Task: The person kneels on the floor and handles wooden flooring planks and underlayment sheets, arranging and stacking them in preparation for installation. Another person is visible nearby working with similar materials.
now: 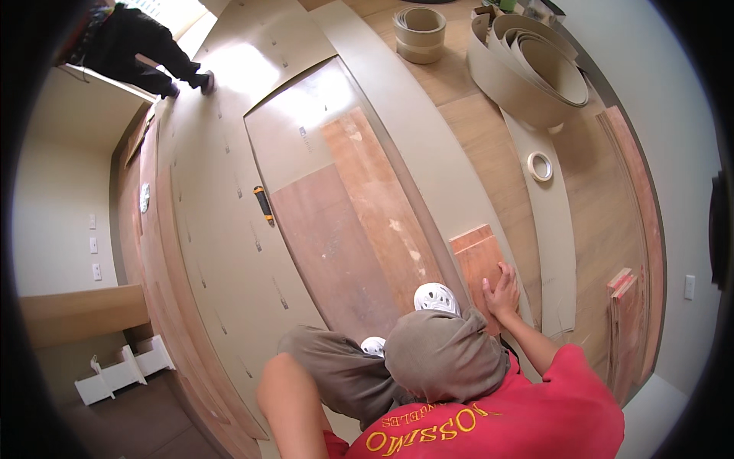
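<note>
My right hand [501, 294] rests on the edge of a short reddish wood board [477, 264], fingers spread and not wrapped round it. The board lies on a long strip of beige sheet [417, 126], beside my knee. My left arm [287, 398] bends at the lower edge, and its hand is out of sight. In front of me a rectangular opening in the beige floor covering shows a bare wood plank [378, 195] next to a brownish panel [329, 237]. An orange and black utility knife [264, 206] lies at the left edge of that opening.
A roll of tape [540, 166] sits on a narrow beige strip at right. Beyond it stand coiled sheets [527, 69] and a smaller roll [420, 34]. Stacked boards [623, 321] lie along the right wall. Another person [138, 50] stands at far left.
</note>
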Tool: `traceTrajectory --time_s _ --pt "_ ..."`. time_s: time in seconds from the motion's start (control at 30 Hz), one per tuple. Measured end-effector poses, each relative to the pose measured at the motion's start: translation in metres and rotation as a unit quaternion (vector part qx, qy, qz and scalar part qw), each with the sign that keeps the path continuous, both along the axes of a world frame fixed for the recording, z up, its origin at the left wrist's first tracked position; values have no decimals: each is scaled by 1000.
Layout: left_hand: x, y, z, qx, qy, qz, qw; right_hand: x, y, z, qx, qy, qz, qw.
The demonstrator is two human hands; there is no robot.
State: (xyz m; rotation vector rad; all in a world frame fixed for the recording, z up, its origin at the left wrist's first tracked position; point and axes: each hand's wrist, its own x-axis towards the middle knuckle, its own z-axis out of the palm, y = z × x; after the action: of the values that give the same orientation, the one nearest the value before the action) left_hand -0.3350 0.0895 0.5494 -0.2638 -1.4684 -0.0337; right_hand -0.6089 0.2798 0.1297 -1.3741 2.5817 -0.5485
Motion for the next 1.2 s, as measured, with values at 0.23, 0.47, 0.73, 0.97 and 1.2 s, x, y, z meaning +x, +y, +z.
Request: traceTrajectory --time_s 0.23,0.47,0.73,0.97,1.2 --pt "-12 -7 -5 30 -21 -51 998 1 0 5 7 -14 -9 1000" --pt "-14 -9 -8 50 -28 -79 995 -1 -1 5 15 -10 -11 1000" --pt "-19 -10 -4 60 -38 -92 993 -1 -3 4 5 -5 -6 1000" --pt "-24 -13 -7 73 -40 -106 991 0 -3 5 3 -15 -11 1000" --pt "-29 -14 -7 79 -43 -118 989 -1 -1 2 -2 -2 -10 1000"
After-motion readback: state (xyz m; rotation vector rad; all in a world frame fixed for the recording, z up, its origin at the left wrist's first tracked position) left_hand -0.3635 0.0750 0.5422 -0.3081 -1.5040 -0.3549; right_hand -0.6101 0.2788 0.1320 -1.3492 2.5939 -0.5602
